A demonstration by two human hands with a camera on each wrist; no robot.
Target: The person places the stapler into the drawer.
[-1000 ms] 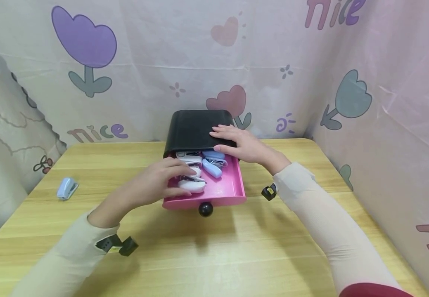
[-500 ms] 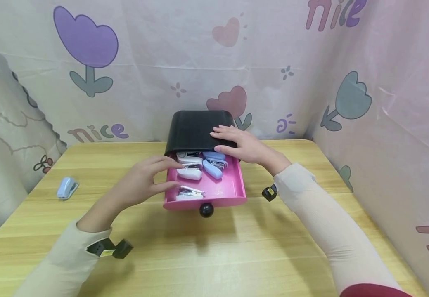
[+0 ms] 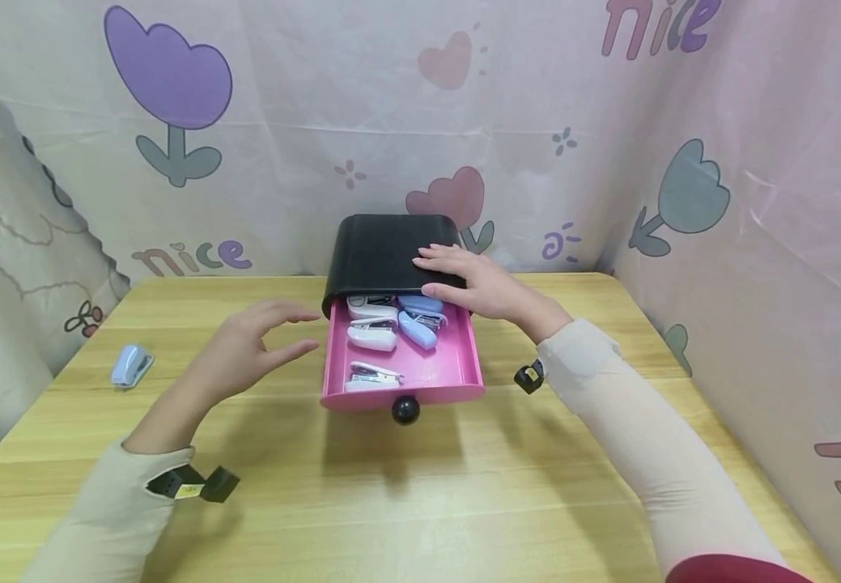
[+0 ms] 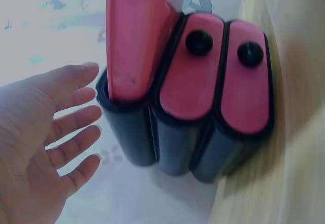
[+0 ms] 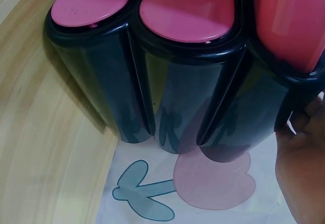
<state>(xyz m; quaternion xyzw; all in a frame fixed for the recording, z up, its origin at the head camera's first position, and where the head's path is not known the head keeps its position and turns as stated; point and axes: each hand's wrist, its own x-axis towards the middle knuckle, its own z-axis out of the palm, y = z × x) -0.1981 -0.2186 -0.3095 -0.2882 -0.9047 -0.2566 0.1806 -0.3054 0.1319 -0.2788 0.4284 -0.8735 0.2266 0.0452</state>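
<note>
My left hand (image 3: 241, 352) hovers left of the pulled-out pink drawer (image 3: 456, 356), fingers spread and apart from it. Nothing is in its grasp. My right hand (image 3: 474, 283) rests on the right side of the black drawer cabinet's top (image 3: 384, 251), thumb along the front edge. Inside the drawer, a white mini stapler (image 3: 371, 377) lies by the front left. Farther back on the left are more white staplers (image 3: 372, 338); blue staplers (image 3: 417, 330) sit to their right, the rear ones partly under the cabinet's edge.
Another light blue stapler (image 3: 131, 366) stands on the wooden table (image 3: 405, 510) at far left. In the left wrist view, two closed pink drawers (image 4: 190, 82) with black knobs show below the open one. A printed curtain (image 3: 303, 121) hangs behind the cabinet.
My left hand has let go of the white stapler, which now lies at the drawer's front left, and has drawn back to the left. The right hand stays on the cabinet.
</note>
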